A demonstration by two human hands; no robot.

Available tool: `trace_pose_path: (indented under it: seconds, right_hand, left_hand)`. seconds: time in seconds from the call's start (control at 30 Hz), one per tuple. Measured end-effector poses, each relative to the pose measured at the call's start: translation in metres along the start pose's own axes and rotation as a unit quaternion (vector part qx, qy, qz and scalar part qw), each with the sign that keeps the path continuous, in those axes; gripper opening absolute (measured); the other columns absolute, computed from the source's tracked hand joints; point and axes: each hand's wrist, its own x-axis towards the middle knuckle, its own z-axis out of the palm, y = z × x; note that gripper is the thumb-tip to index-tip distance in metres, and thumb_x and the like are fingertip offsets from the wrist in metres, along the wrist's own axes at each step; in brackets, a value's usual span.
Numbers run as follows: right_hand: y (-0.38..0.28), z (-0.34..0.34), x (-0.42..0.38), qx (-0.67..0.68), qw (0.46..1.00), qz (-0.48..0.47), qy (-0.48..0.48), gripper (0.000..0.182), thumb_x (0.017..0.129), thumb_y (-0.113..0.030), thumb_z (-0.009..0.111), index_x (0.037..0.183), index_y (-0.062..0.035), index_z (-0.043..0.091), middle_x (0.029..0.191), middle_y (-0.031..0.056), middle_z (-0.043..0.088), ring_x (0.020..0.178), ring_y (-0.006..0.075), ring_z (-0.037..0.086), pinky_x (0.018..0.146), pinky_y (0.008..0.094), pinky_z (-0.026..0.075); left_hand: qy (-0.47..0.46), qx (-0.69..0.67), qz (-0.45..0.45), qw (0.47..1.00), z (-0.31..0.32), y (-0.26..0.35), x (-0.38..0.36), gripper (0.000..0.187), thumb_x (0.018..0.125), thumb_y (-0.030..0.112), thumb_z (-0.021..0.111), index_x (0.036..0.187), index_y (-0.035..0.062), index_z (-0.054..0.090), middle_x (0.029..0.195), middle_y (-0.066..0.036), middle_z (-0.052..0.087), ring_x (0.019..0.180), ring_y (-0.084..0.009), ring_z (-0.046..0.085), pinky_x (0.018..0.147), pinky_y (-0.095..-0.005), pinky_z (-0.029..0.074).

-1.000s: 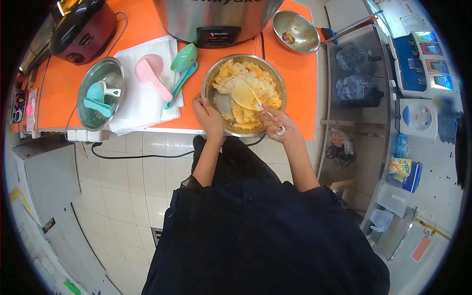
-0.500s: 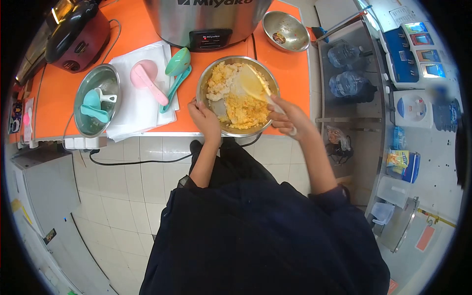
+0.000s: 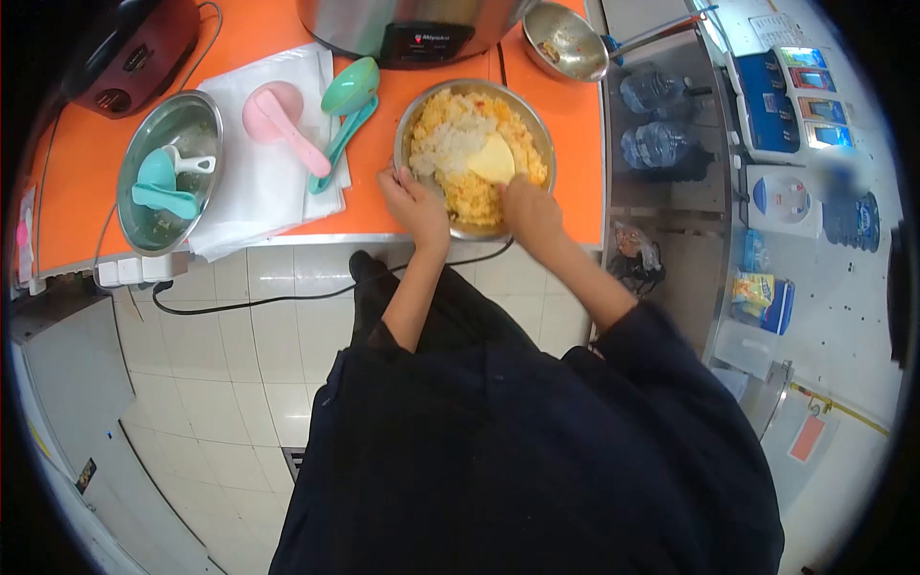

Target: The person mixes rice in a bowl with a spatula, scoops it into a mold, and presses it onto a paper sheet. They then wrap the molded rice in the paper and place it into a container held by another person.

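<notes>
A steel mixing bowl (image 3: 549, 144) stands near the front edge of the orange table, filled with yellow rice (image 3: 520, 123) and a paler patch of white rice (image 3: 448, 142) on its left side. My left hand (image 3: 420, 211) grips the bowl's lower left rim, thumb uppermost. In my right hand (image 3: 532, 216) is a pale yellow rice paddle (image 3: 493, 160); my fist covers its handle over the bowl's lower right rim. The paddle's blade lies against the rice near the middle of the bowl, pointing up and left.
Left of the bowl, a green ladle (image 3: 351, 88) and a pink ladle (image 3: 272, 113) rest on white paper sheets (image 3: 230, 206). A metal bowl (image 3: 218, 129) holds teal and white scoops. Behind stand a large Miyako cooker (image 3: 355, 29), a dark red cooker (image 3: 144, 57) and another steel bowl (image 3: 565, 38).
The paddle has come down from the bowl's upper right into the rice, my right hand moving left with it. The white rice looks more spread out. The camera view has shifted slightly.
</notes>
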Motion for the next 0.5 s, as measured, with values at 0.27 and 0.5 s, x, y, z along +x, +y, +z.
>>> trace_pose_path:
  seconds: [0.27,0.5]
  right_hand:
    - [0.0,0.005,-0.049,0.052,0.998,0.006,-0.034,0.03,0.085,-0.028,0.049,0.076,0.0006,0.05,0.056,0.0143,0.055,0.055,0.031,0.059,0.047,0.0393,0.047]
    - [0.006,-0.068,0.041,-0.014,0.928,-0.003,-0.372,0.032,0.085,-0.03,0.042,0.081,-0.0065,0.063,0.08,0.0125,0.063,0.074,0.0242,0.062,0.059,0.0365,0.048]
  left_hand:
    - [-0.005,-0.035,-0.013,0.999,-0.002,-0.001,0.002,0.016,0.089,0.01,0.038,0.09,-0.0048,0.044,0.085,-0.018,0.053,0.078,-0.0271,0.052,0.072,-0.0352,0.039]
    - [0.005,-0.02,0.036,0.999,0.001,-0.004,0.005,0.016,0.089,0.012,0.038,0.09,-0.0031,0.041,0.081,-0.016,0.05,0.075,-0.0263,0.049,0.071,-0.0352,0.038]
